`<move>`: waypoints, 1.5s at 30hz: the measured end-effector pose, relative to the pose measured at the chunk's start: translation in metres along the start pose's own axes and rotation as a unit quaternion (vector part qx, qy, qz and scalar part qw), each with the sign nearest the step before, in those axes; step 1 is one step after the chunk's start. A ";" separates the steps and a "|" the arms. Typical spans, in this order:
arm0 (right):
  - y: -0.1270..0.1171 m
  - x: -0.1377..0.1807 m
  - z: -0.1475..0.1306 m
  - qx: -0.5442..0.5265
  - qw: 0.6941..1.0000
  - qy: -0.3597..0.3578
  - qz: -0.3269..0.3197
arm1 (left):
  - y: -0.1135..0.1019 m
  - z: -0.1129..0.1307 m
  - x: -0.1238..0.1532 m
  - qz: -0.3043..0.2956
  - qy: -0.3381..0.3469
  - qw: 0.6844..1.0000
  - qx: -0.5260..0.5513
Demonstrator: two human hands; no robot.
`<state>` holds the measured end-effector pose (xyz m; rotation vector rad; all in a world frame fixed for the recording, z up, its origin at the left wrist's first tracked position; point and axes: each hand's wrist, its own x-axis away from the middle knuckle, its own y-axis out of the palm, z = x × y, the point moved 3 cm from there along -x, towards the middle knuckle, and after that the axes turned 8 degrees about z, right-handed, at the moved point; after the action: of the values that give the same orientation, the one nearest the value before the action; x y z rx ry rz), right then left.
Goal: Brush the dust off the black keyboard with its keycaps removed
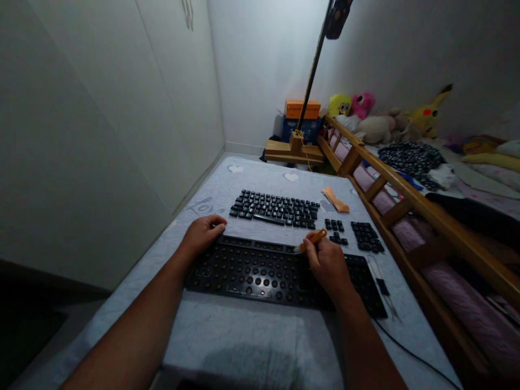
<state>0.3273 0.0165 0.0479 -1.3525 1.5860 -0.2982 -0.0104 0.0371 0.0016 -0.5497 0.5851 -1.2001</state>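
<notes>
A black keyboard base (260,271), stripped of its keycaps, lies flat on the cloth-covered table. My left hand (205,232) has its fingers curled at the far left corner of this base, holding it there. In my right hand (327,262) is a small brush (319,236) with an orange handle, gripped between thumb and fingers. Its pale bristles touch the far edge strip of the base, right of centre. Beyond the base, loose black keycaps (276,208) are laid out in keyboard order. Smaller keycap groups sit to the right, including the number-pad keycaps (366,237).
A folded orange cloth or wrapper (335,200) lies at the far right of the table. A thin wire-ended tool (382,287) rests beside the base's right end, near a black cable (414,352). A wooden bed rail (390,179) borders the right side; a pale cabinet (122,108) stands left.
</notes>
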 end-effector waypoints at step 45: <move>-0.004 0.003 -0.010 -0.063 0.998 0.020 0.021 | 0.000 0.001 0.000 0.004 -0.002 1.000 0.001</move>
<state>0.3220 0.0088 0.0538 -1.4145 1.6878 -0.2045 -0.0102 0.0373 0.0025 -0.5474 0.5833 -1.1911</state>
